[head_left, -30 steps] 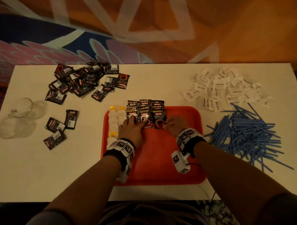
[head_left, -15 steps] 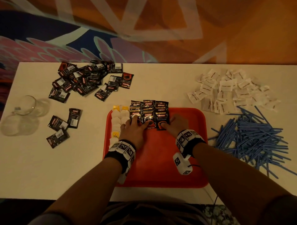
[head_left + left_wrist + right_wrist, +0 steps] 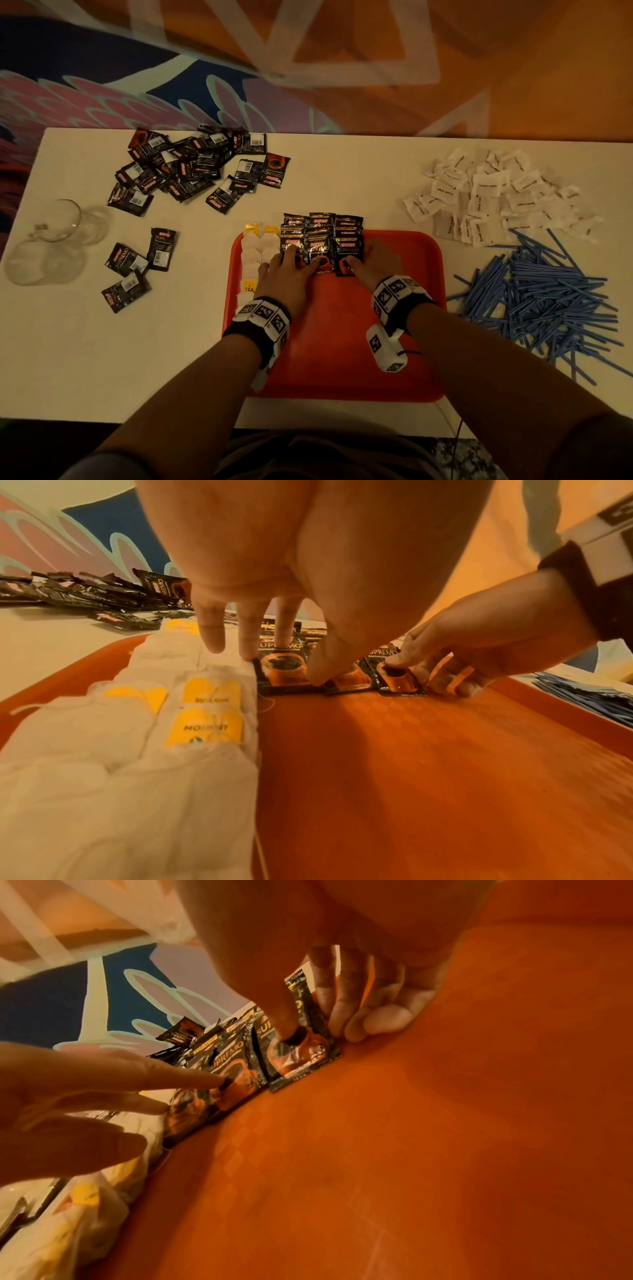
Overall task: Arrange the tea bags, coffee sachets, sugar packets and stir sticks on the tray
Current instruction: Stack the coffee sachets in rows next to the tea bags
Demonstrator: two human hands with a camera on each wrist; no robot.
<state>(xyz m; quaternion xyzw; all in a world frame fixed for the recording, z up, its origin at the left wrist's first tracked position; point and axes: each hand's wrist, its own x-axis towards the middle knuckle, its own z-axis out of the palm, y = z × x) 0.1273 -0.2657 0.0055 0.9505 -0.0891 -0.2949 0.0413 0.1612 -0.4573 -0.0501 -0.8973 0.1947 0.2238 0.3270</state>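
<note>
Surface (image 3: 191, 359): we see the whole white top only in the head view, with the red tray (image 3: 342, 359) near its front edge.
Stir sticks (image 3: 548, 294): a loose blue heap right of the tray, on the surface; the left wrist view shows only a corner of it.
Loose coffee sachets (image 3: 191, 168): a dark pile at the far left, well apart from the tray, with three more nearer the front.
Sugar packets (image 3: 493, 195): a white pile behind the sticks; their print is too small to read.
Tea bags (image 3: 120, 750): two columns along the tray's left side; the left wrist view shows the yellow tags, the print blurred.
Tray sachets (image 3: 320, 240): three overlapping columns at the tray's far edge, just beside the tea bags.
Left hand (image 3: 286, 277): palm down, fingers straight and spread, the tips pressing the left and middle columns; the grip holds nothing.
Right hand (image 3: 375, 262): thumb pressing the front of the rightmost sachet (image 3: 301, 1053), fingers curled at its right edge, so the grip pinches it. The head view hides these fingers.
Glass cups (image 3: 58, 240): at the left edge, hard to make out.
</note>
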